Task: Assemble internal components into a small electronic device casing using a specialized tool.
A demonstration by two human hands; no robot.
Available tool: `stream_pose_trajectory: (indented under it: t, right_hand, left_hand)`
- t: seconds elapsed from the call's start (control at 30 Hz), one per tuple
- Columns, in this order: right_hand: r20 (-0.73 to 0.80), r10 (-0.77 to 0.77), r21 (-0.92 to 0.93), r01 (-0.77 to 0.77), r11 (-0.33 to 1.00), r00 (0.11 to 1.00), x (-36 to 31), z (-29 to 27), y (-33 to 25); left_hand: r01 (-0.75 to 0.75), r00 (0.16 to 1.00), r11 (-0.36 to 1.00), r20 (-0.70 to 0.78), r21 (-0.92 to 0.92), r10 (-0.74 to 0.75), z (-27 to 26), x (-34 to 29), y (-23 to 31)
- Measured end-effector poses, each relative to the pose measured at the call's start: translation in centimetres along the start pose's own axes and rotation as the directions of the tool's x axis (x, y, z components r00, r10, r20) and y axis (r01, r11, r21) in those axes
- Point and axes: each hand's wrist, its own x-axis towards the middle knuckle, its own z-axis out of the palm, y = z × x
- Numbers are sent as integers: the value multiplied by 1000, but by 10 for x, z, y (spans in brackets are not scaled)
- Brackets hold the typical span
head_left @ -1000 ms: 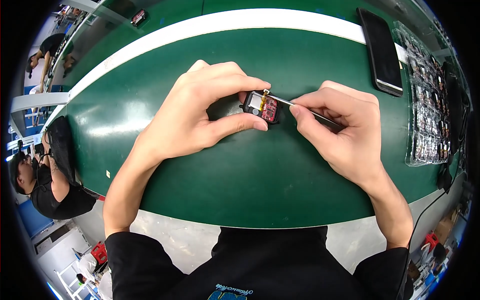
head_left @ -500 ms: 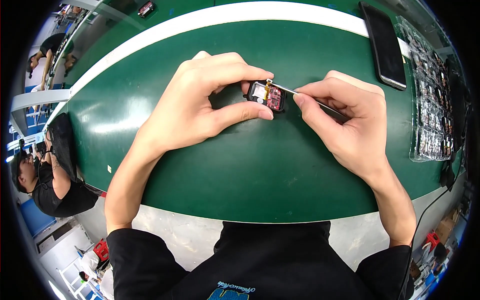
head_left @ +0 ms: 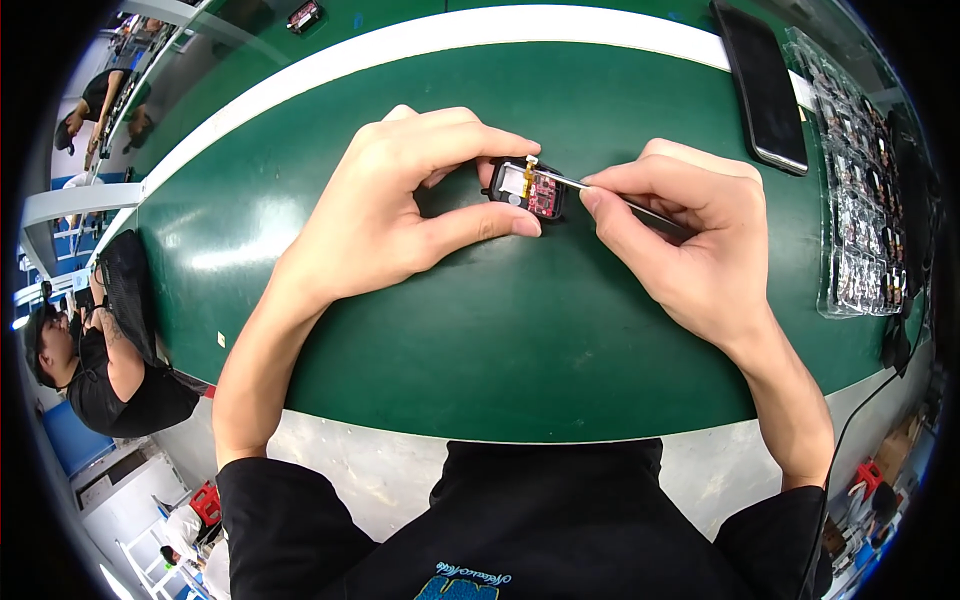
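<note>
From here I see a green table [head_left: 450, 370], glossy where light hits its left side. A white strip [head_left: 500, 24] curves across it. A black phone [head_left: 765, 100] lies over the strip at right, beside a clear tray [head_left: 862, 285] of small parts. A pale scrap [head_left: 221, 340] sits near the left edge.

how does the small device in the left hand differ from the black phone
The small device looks much smaller than the black phone. The device is open, showing a red circuit board; the phone shows a plain dark face. The left hand holds the device, while the phone lies on the green table. Both look black-cased.
</note>
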Motion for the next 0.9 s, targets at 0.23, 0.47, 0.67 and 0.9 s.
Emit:
stream_pose_trajectory:
  t: [0.23,0.47,0.67,0.9]
  right_hand:
    - [-48,-182,-147,173,974,982,-3,2,5]
    - [-40,-251,-233,235,944,967,-1,3,3]
    - [-53,-258,-202,242,949,965,-1,7,5]
    - [3,-60,-27,60,998,998,-1,-2,-2]
  left_hand:
    - [19,999,999,-33,-32,-20,4,1,2]
    - [-11,999,1000,-42,-21,10,4,1,1]
    - [-5,1000,998,-9,-64,5,-1,-1,-6]
    - [-5,997,995,79,-99,13,-10,-1,-13]
